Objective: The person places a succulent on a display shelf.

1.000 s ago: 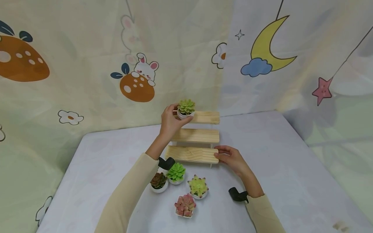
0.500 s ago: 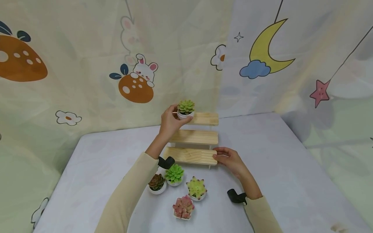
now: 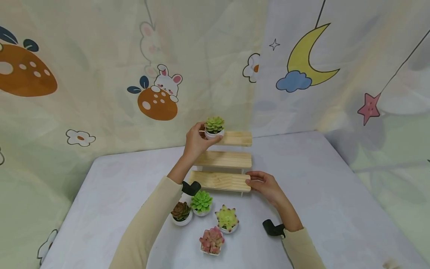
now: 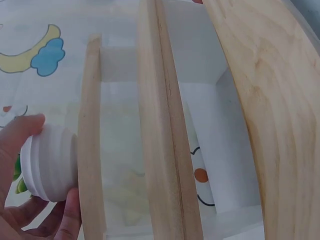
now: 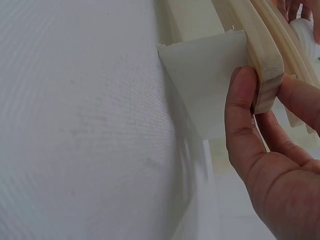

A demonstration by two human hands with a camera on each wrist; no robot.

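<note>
A three-tier wooden display stand with white supports stands on the table. At the left part of its top tier, my left hand holds a green potted succulent by its round white pot. In the left wrist view the pot's base is right at the top board, with thumb and fingers around its sides. My right hand grips the right end of the lowest board; the right wrist view shows the thumb and fingers pinching the board's end.
In front of the stand sit a brown succulent, a bright green one, a yellow-green one with dark tips and a pink one in a square pot. A printed curtain hangs behind the white table.
The whole scene shifts slightly in the head view. Both hands keep their holds, and the succulent stays at the left of the top tier.
</note>
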